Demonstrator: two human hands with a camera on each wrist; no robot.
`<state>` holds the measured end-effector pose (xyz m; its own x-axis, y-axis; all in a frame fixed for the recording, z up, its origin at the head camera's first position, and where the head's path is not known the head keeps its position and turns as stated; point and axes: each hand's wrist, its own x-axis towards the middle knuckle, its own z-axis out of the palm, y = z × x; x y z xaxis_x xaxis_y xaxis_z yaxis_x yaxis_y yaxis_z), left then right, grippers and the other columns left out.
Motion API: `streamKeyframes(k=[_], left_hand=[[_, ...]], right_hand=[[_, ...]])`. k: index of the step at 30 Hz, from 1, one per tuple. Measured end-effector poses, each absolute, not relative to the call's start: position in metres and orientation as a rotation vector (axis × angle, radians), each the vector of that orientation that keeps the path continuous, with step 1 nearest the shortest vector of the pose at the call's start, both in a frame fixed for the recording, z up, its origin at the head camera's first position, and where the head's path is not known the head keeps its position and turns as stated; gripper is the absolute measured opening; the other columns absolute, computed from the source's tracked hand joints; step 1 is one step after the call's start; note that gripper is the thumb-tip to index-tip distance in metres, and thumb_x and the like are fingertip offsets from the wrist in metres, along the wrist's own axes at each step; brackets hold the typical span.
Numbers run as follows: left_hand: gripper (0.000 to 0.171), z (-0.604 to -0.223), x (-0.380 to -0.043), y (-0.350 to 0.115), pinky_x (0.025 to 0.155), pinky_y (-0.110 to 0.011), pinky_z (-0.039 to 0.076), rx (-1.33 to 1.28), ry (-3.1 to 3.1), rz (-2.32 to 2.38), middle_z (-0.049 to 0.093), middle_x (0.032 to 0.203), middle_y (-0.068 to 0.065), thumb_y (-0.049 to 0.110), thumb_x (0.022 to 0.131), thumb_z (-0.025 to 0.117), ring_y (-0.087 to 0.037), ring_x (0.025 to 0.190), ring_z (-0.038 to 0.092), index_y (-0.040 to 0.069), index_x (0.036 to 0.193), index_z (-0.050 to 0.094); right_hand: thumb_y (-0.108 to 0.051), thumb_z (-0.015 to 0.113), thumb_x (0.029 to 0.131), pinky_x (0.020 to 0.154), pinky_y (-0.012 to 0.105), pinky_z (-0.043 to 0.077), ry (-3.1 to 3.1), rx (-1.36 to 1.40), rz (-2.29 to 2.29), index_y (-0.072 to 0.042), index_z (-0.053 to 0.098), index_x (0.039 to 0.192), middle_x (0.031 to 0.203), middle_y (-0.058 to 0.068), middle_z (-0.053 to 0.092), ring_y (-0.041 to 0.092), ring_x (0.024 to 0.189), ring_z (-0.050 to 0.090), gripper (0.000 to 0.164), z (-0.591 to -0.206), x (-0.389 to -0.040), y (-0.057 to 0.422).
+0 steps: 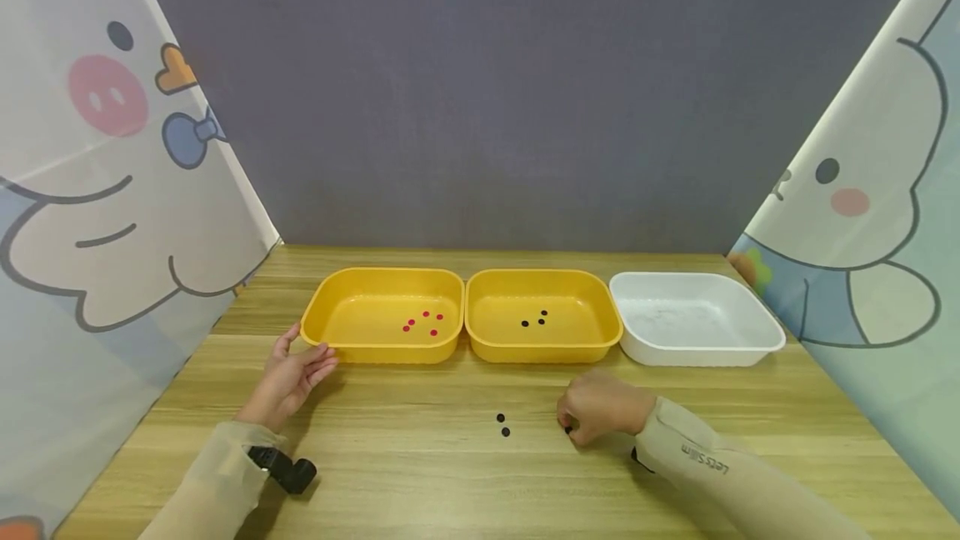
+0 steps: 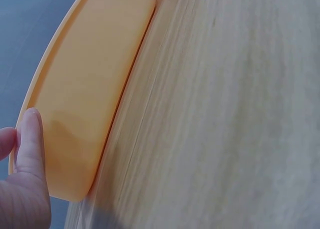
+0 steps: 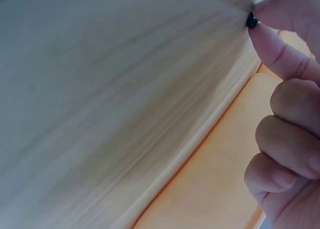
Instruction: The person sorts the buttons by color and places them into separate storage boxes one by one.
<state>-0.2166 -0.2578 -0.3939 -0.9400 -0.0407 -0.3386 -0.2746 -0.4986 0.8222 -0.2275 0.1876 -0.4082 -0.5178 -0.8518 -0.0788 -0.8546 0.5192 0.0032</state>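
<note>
My left hand (image 1: 288, 377) holds the front left corner of the left yellow tray (image 1: 386, 354), with finger and thumb spread along its outside near the rim. In the left wrist view, one finger (image 2: 31, 141) lies along the tray's wall. Over the table in front of the middle yellow tray (image 1: 543, 353), my right hand (image 1: 603, 407) pinches a small black round piece (image 3: 252, 21) between thumb and forefinger, its other fingers curled in. To the left of that hand, two more small black pieces (image 1: 506, 432) lie on the wood.
Several small red pieces (image 1: 433, 332) lie in the left yellow tray. Three black pieces (image 1: 542, 322) sit in the middle one. A white tray (image 1: 701, 357) stands at the right end of the row. A grey panel (image 1: 480, 107) rises behind the wooden table (image 1: 405, 457).
</note>
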Motion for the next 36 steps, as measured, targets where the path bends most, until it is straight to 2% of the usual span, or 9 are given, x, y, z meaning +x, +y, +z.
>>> streamKeyframes(k=[6, 11, 19, 25, 36], left_hand=[[0.083, -0.396, -0.217, -0.258, 0.072, -0.024, 0.058, -0.448, 1.512, 2.553, 0.066, 0.074, -0.005, -0.004, 0.099, 0.042, -0.014, 0.069, 0.068, 0.028, 0.152, -0.013], [0.083, -0.398, -0.216, -0.258, 0.072, -0.024, 0.058, -0.420, 1.515, 2.561, 0.066, 0.075, -0.005, -0.005, 0.099, 0.042, -0.014, 0.069, 0.068, 0.027, 0.152, -0.013], [0.083, -0.397, -0.216, -0.258, 0.070, -0.024, 0.059, -0.413, 1.511, 2.580, 0.066, 0.073, -0.004, -0.006, 0.099, 0.042, -0.014, 0.067, 0.068, 0.026, 0.152, -0.013], [0.082, -0.397, -0.216, -0.259, 0.072, -0.024, 0.058, -0.401, 1.534, 2.569, 0.066, 0.073, -0.004, -0.005, 0.099, 0.040, -0.013, 0.067, 0.068, 0.025, 0.152, -0.014], [0.079, -0.398, -0.217, -0.259, 0.071, -0.024, 0.059, -0.434, 1.546, 2.556, 0.066, 0.073, -0.004, -0.005, 0.099, 0.040, -0.014, 0.066, 0.068, 0.025, 0.152, -0.011]], right_hand=[[-0.016, 0.072, 0.063, 0.046, 0.013, 0.035, 2.669, -1.492, 0.019, -0.024, 0.061, 0.061, 0.057, -0.019, 0.048, -0.004, 0.052, 0.040, 0.014, -0.407, -0.228, 0.187], [-0.016, 0.073, 0.067, 0.053, 0.013, 0.042, 2.686, -1.464, -0.043, -0.022, 0.067, 0.067, 0.063, -0.018, 0.057, -0.004, 0.056, 0.047, 0.008, -0.402, -0.229, 0.188], [-0.016, 0.072, 0.067, 0.042, 0.014, 0.028, 2.753, -1.549, -0.022, -0.023, 0.057, 0.059, 0.055, -0.017, 0.044, -0.002, 0.050, 0.034, 0.018, -0.388, -0.234, 0.189], [-0.019, 0.076, 0.067, 0.044, 0.015, 0.038, 2.795, -1.528, -0.018, -0.022, 0.066, 0.067, 0.060, -0.016, 0.055, -0.002, 0.051, 0.045, 0.010, -0.381, -0.236, 0.191], [-0.023, 0.077, 0.069, 0.051, 0.021, 0.045, 2.796, -1.429, 0.012, -0.022, 0.068, 0.070, 0.064, -0.016, 0.059, 0.001, 0.053, 0.046, 0.010, -0.366, -0.236, 0.193]])
